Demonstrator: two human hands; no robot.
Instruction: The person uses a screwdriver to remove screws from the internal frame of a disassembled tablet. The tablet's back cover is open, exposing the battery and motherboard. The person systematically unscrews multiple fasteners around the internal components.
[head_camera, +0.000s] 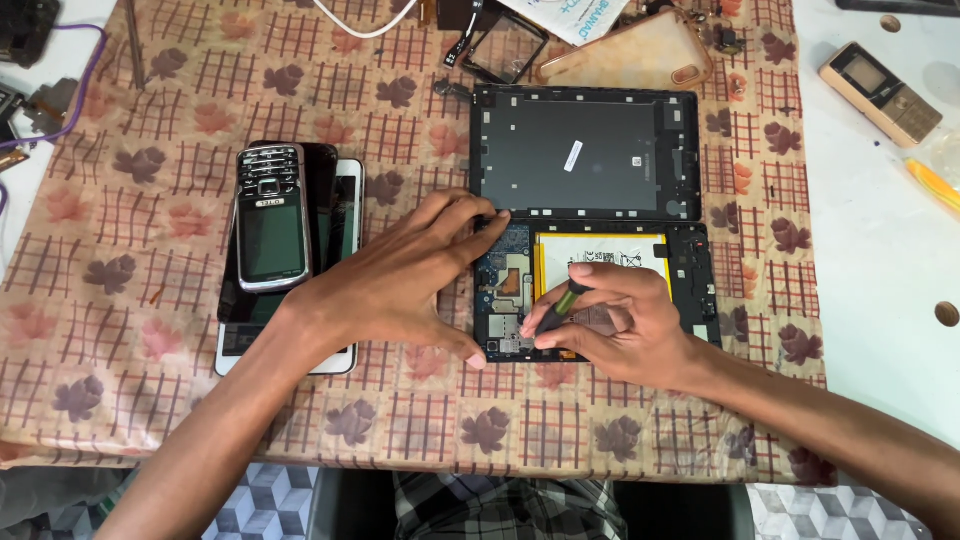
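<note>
Our right hand (610, 325) pinches a small dark-and-green tool (566, 298) whose tip we cannot see, and it hides much of the opened tablet (600, 290) lying mid-counter on the leaf-patterned cloth (150, 330). Our left hand (400, 285) rests spread, fingertips pressing the tablet's left edge, covering part of the blue circuit board (508, 285). The yellow-edged white battery (610, 250) carries small dark markings too fine to make out; the grey back cover (585, 155) above bears a slanted white sticker (572, 155).
</note>
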